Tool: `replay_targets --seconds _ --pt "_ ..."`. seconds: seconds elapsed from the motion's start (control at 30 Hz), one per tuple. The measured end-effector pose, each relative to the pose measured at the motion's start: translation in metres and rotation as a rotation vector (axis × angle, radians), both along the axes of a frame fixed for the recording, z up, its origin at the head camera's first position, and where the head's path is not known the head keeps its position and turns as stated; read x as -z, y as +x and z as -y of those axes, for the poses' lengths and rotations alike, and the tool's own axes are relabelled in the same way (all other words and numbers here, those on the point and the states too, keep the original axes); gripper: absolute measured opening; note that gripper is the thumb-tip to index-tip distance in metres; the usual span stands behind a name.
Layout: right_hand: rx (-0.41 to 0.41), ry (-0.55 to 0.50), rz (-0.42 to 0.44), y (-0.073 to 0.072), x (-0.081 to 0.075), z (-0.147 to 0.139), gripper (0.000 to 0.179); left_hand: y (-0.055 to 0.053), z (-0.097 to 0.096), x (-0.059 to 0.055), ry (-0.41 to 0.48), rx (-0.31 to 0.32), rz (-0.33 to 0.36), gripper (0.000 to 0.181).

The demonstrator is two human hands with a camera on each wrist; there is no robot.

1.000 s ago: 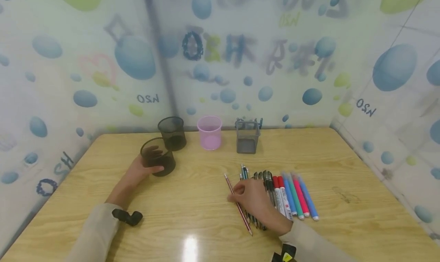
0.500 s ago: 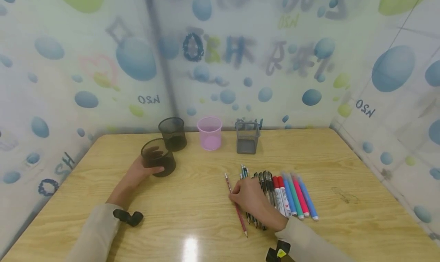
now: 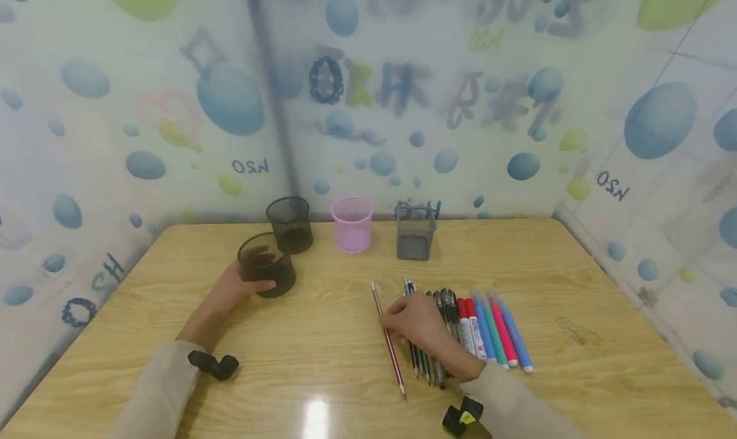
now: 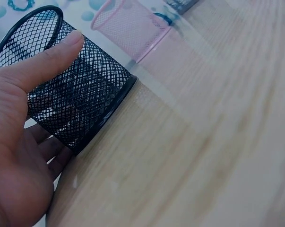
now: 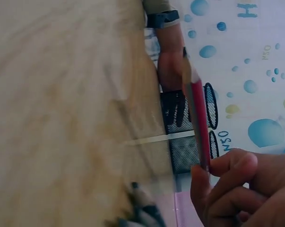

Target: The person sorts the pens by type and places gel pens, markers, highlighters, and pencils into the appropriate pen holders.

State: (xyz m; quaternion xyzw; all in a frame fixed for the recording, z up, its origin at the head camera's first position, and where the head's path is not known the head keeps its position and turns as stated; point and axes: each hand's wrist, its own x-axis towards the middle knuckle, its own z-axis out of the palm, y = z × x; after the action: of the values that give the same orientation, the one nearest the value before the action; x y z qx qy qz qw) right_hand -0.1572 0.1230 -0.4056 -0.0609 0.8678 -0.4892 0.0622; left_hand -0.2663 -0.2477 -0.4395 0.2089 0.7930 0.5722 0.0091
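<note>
My left hand (image 3: pixel 244 280) holds a round black mesh pen cup (image 3: pixel 276 278) at the left of the table. In the left wrist view the thumb lies across the near side of the mesh, with other fingers behind and below. A red pencil (image 3: pixel 394 360) is pinched between the thumb and fingers of my right hand (image 3: pixel 423 327). The right wrist view shows this pencil (image 5: pixel 200 118) raised off the table, its sharpened tip away from the hand. Below and beside the right hand lie several dark pencils (image 3: pixel 423 365), partly hidden by it.
Behind the held cup stand another black mesh cup (image 3: pixel 292 231), a pink mesh cup (image 3: pixel 352 231) and a square grey mesh holder (image 3: pixel 414 237). Right of the pencils lie black pens (image 3: pixel 448 304), red-capped markers (image 3: pixel 472 330) and several colored felt-tip pens (image 3: pixel 507 336). A patterned wall closes the back.
The red pencil has swung, its sharpened end moving left, away from the other pencils. My right hand has shifted slightly with it. The left hand and its cup stay in place.
</note>
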Motion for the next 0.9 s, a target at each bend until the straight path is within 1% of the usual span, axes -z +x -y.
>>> replay_targets --seconds 0.03,0.17,0.3,0.5,0.63,0.8,0.9 --pt "0.007 -0.034 0.016 -0.001 -0.003 0.000 0.010 0.000 0.000 0.000 0.006 0.004 -0.001 0.077" --pt "0.044 -0.125 0.029 -0.005 -0.012 0.000 0.014 -0.001 -0.001 0.001 0.024 0.019 -0.002 0.077" --pt "0.076 -0.207 0.014 -0.008 -0.021 0.006 0.015 -0.001 -0.001 0.002 0.034 0.030 0.010 0.078" --pt "0.086 -0.374 0.005 -0.015 -0.035 0.021 0.017 0.000 -0.005 0.000 0.057 0.046 0.018 0.079" --pt "0.090 -0.457 0.016 -0.019 -0.047 0.028 0.019 -0.002 -0.007 0.003 0.052 0.044 0.022 0.078" --pt "0.128 -0.597 0.012 -0.030 -0.060 0.033 0.019 -0.006 -0.012 0.004 0.047 0.033 0.023 0.075" --pt "0.165 -0.656 -0.006 -0.037 -0.066 0.036 0.019 -0.008 -0.016 0.003 0.056 0.050 0.009 0.074"
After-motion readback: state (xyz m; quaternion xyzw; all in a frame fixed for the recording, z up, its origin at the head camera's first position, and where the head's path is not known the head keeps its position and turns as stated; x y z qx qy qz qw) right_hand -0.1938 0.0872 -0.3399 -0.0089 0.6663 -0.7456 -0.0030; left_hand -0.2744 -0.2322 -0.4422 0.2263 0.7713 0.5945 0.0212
